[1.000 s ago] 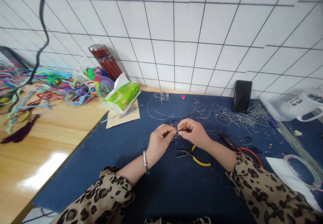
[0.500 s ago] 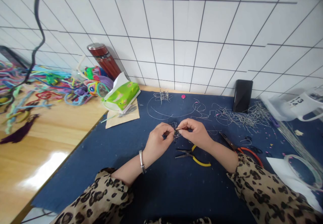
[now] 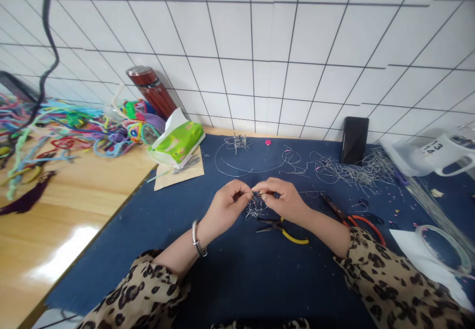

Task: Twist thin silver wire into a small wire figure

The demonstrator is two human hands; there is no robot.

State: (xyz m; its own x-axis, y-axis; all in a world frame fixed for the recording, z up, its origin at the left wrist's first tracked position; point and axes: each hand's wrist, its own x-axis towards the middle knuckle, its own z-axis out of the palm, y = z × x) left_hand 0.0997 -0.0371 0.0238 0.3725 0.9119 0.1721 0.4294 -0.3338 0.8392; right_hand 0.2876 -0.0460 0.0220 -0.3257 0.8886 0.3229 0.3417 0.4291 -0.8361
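Note:
A small tangled wire piece [image 3: 254, 206], silvery and dark, hangs between my fingertips over the blue mat [image 3: 230, 269]. My left hand [image 3: 228, 208] pinches it from the left with thumb and forefinger. From the right, my right hand [image 3: 284, 199] is closed on the same piece, its fingertips nearly meeting those of my left hand. Just below my right hand lie yellow-handled pliers [image 3: 284, 230], jaws pointing left. Red-handled scissors [image 3: 365, 221] rest beside my right forearm.
Behind my hands are a wire frame [image 3: 240, 142], a pink bead [image 3: 267, 142] and loose wires [image 3: 365, 168]. A black phone [image 3: 354, 140] leans on the wall, near a white mug [image 3: 447, 153]. A green tissue pack [image 3: 178, 143] and red thermos [image 3: 154, 91] stand left.
My left hand has shifted slightly left and my right hand's fingers have curled further. The wire piece now hangs lower, showing more below the fingertips. The view has moved slightly.

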